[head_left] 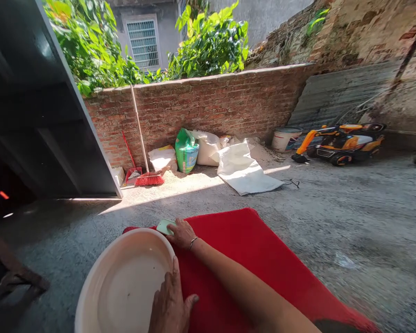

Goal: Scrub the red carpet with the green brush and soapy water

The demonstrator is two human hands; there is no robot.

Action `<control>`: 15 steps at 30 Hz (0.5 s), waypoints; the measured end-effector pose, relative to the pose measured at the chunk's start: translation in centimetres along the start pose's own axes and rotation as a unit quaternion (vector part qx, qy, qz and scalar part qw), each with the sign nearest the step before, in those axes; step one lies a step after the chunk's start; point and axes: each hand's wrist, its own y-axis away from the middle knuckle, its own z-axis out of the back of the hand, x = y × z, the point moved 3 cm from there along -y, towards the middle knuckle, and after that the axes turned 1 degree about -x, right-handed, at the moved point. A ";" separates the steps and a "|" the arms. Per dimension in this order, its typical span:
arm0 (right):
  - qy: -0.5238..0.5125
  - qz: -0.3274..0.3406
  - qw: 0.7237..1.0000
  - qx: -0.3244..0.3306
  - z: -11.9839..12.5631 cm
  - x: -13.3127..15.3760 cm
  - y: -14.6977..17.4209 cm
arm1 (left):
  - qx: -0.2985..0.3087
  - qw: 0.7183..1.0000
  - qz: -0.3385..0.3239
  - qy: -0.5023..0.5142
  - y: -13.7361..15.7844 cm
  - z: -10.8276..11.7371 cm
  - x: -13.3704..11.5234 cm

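Observation:
A wide, pale pink plastic basin (106, 259) stands at the lower left, partly over a red, cloth-like surface (235, 236). My left hand (171, 298) lies against the basin's right rim, with the index finger stretched along it and the thumb spread out over the red. Farther forward, my right hand (182, 233) has its fingers closed on a flat, pale green phone (164, 226) at the red surface's far edge, just beyond the rim. A thin bracelet circles the right wrist. Small dark specks show inside the basin.
A dark door (45, 106) stands open at left, near a wooden leg (17, 263). Along the brick wall (211, 104) are a red broom (149, 179), several sacks (186, 152), a white bucket (286, 138) and a toy excavator (346, 143). A white sheet (244, 169) lies on the concrete.

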 end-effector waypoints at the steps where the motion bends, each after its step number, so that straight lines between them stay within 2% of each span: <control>1: 0.007 -0.006 1.000 0.004 0.3 -0.8 0.0 | 0.002 1.000 0.000 0.001 0.0 0.0 0.0; 4: 0.026 -0.055 0.998 0.004 2.0 -4.6 0.4 | 0.008 1.000 0.004 0.001 0.0 0.1 0.2; 8: 0.041 -0.185 0.981 -0.024 5.7 -12.9 2.6 | 0.000 1.000 -0.002 0.004 -0.2 0.1 0.3; 12: 0.033 -0.331 0.940 -0.073 9.2 -21.6 7.4 | -0.010 1.000 -0.006 0.012 -0.3 0.0 0.5; 15: 0.004 -0.413 0.903 -0.118 10.2 -26.1 11.9 | -0.014 1.000 -0.019 0.017 -0.6 -0.1 0.9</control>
